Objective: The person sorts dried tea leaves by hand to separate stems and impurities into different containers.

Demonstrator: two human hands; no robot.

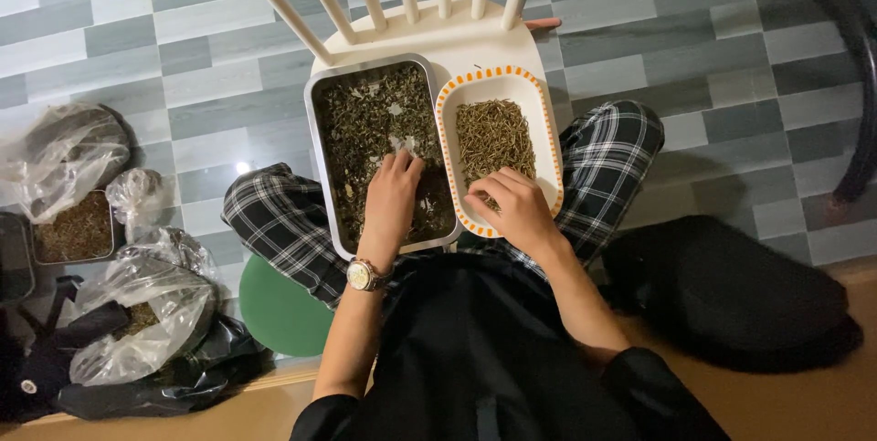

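The chair (429, 30) back runs off the top edge at twelve o'clock. The left hand (388, 199) hides part of the metal tray (320, 158); its fingertips sink among dried leaves (365, 121). The right hand (516, 208) covers the white dish's (548, 131) near end. At nine o'clock, the bags' (137, 313) contents are unclear.

Both forearms reach forward from dark sleeves pushed up near the elbows. The left hand (393, 193) lies palm down, fingers stretched forward and slightly spread, a watch on its wrist. The right hand (513, 206) is curled, fingertips (477, 196) drawn together in a pinching grip, knuckles up.
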